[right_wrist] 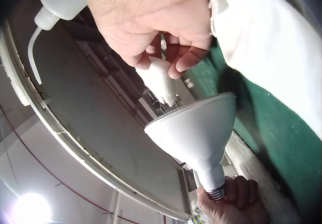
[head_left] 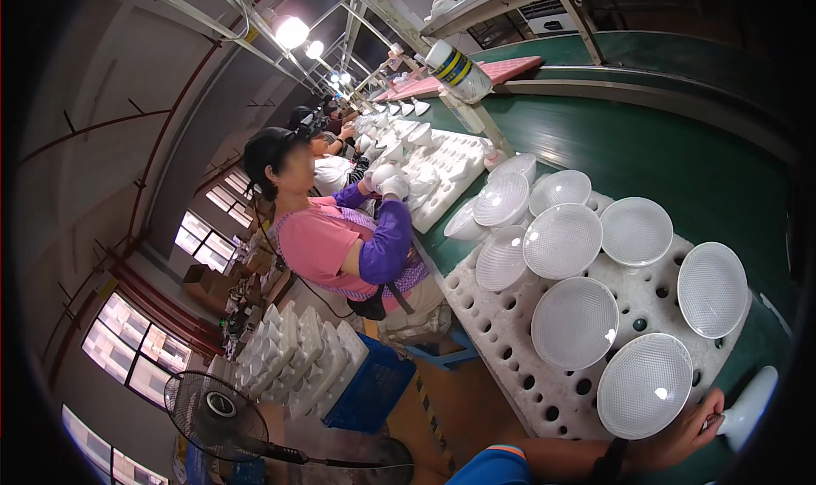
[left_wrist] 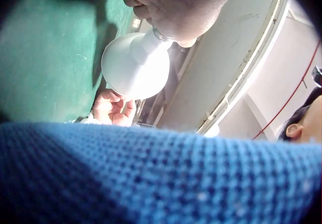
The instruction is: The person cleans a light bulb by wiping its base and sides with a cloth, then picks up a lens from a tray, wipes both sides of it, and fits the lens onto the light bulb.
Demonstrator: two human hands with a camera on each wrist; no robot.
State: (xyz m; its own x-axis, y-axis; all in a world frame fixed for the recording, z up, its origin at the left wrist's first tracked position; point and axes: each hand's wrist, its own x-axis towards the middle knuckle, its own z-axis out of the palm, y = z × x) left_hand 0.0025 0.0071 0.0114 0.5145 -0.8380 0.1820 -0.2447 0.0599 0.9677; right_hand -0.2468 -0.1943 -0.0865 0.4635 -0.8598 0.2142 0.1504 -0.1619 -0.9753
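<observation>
My left hand (head_left: 680,430) grips a white reflector bulb (head_left: 752,408) by its screw base at the lower right of the head view. In the left wrist view the left hand (left_wrist: 186,8) is above the bulb (left_wrist: 136,65). My right hand (right_wrist: 151,28) pinches a crumpled white cloth or tissue (right_wrist: 160,80) just off the rim of the bulb (right_wrist: 198,128); the left hand (right_wrist: 234,201) holds the base below. The right hand (left_wrist: 114,108) also shows at the bulb's wide end in the left wrist view, and is out of sight in the head view.
Several bulbs (head_left: 565,240) rest lens-up on a holed white foam tray (head_left: 501,349) beside the green belt (head_left: 680,149). A person in pink (head_left: 319,247) works at another tray to the left. A bottle (head_left: 459,70) hangs on the post; a fan (head_left: 223,404) stands lower left.
</observation>
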